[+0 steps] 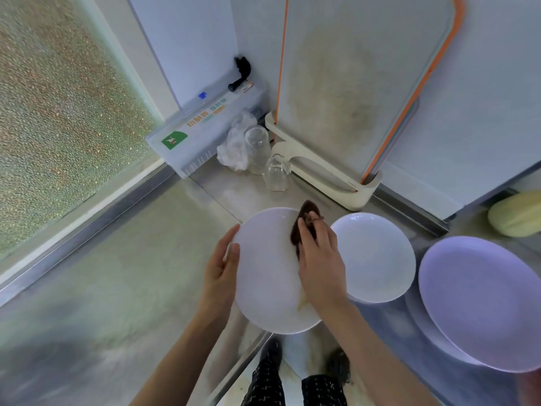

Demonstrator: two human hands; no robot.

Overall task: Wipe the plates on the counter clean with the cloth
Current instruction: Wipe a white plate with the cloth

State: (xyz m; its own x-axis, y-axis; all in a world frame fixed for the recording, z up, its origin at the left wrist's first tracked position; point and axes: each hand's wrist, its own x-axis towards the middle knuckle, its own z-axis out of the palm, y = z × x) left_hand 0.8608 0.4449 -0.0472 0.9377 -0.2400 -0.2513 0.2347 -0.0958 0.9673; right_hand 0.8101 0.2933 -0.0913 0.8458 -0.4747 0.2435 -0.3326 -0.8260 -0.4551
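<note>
A white plate [266,276] lies on the steel counter [117,273] near its front edge. My left hand [221,271] holds the plate's left rim, thumb over the edge. My right hand [319,259] presses a dark brown cloth [301,227] onto the plate's upper right part, fingers curled over the cloth. A brownish smear [303,301] shows on the plate just below my right wrist. A second white plate [377,259] sits directly to the right, and a third, larger plate [486,300] lies further right.
Two upturned glasses [266,159] and a crumpled plastic bag [234,148] stand behind the plates. A cutting board [360,83] leans in a cream holder [328,177] against the wall. A wrap dispenser box [202,130] sits at the back left. A yellowish object [515,213] lies far right.
</note>
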